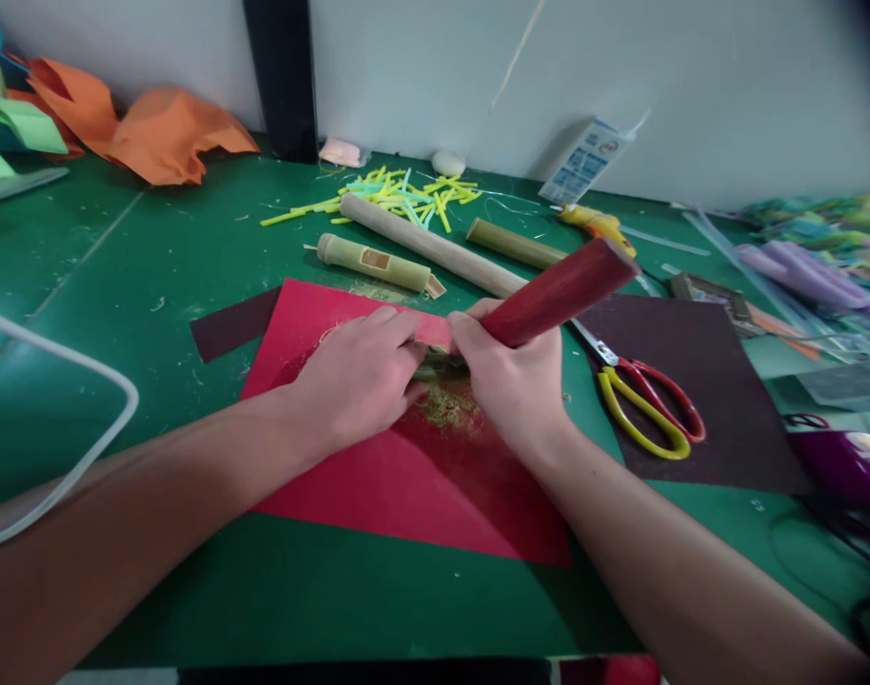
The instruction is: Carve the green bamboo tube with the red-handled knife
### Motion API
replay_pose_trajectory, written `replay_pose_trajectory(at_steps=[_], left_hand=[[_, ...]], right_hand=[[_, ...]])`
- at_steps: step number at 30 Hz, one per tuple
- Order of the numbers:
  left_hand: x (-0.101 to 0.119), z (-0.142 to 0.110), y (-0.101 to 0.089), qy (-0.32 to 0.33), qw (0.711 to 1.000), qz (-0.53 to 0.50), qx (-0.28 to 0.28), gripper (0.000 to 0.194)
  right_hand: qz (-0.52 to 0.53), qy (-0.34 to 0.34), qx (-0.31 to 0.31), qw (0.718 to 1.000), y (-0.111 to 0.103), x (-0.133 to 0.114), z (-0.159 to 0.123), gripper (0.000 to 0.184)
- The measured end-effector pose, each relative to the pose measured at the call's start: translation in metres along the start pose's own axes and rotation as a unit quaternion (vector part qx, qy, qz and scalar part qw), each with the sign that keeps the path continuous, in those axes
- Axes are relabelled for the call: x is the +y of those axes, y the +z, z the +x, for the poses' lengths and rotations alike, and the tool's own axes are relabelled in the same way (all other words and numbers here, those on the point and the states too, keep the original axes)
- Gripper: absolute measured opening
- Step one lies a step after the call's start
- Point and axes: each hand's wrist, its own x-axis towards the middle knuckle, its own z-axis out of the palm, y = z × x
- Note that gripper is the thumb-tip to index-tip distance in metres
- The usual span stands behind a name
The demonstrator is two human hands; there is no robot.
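Note:
My right hand (517, 376) is wrapped round the thick red wooden handle (560, 293) of a tool; its working end is hidden by my hand. My left hand (367, 376) is closed on a short greenish bamboo piece (439, 363), mostly covered by my fingers. The bamboo lies low over a red sheet of paper (399, 495), between both hands. Fine bamboo shavings (449, 407) are scattered on the sheet just below it. Beyond my hands lies a bamboo tube (399, 270) with a rectangular opening cut in its side.
Scissors (649, 409) rest on dark paper (721, 381) at right. A pale wooden rod (435, 249), another bamboo tube (513, 244), yellow-green sticks (385, 195) and a yellow glue gun (598, 226) lie behind. A white cable (113, 381) curves in from the left.

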Motion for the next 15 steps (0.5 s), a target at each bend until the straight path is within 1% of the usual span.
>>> replay_pose_trajectory(at_steps=[4, 9, 15], left_hand=[[-0.0002, -0.0002, -0.0008, 0.006, 1.0, 0.002, 0.001, 0.02], [0.0005, -0.0003, -0.0018, 0.01, 1.0, 0.001, 0.0, 0.023], [0.0015, 0.0009, -0.0013, 0.011, 1.0, 0.004, -0.018, 0.024]], right_hand=[[0.002, 0.001, 0.01, 1.0, 0.0003, 0.0014, -0.0001, 0.026], [-0.007, 0.005, 0.012, 1.0, 0.0003, 0.0035, 0.0016, 0.023], [-0.004, 0.003, 0.013, 1.0, 0.0007, 0.0036, 0.0025, 0.025]])
